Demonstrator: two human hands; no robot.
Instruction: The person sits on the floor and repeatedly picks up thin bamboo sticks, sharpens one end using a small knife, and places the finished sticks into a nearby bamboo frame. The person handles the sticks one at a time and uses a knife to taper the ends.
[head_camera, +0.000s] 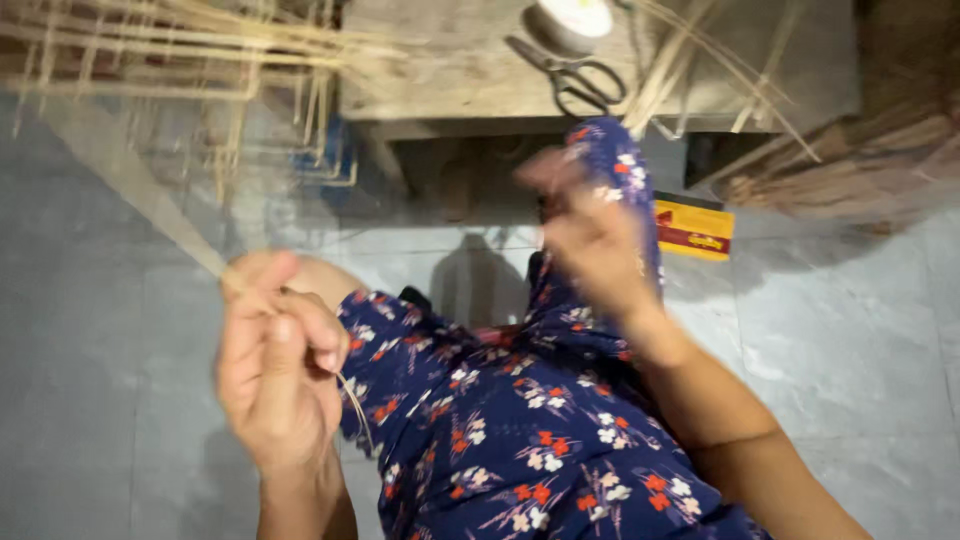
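My left hand (275, 355) is closed around a bundle of thin pale straw strips (130, 175) that runs up and left from the fist; a few loose ends hang below the fingers. My right hand (590, 235) is raised over my knee, blurred by motion, with the fingers partly curled; whether it holds anything is unclear. Both hands hover above my lap, which is covered in dark blue cloth with red and white flowers (520, 430).
A low wooden table (450, 70) stands ahead with black-handled scissors (570, 75), a white roll (572, 20) and loose straw strips on it. A straw frame (200, 60) sits at top left. A yellow and red box (693, 228) lies on the grey tiled floor.
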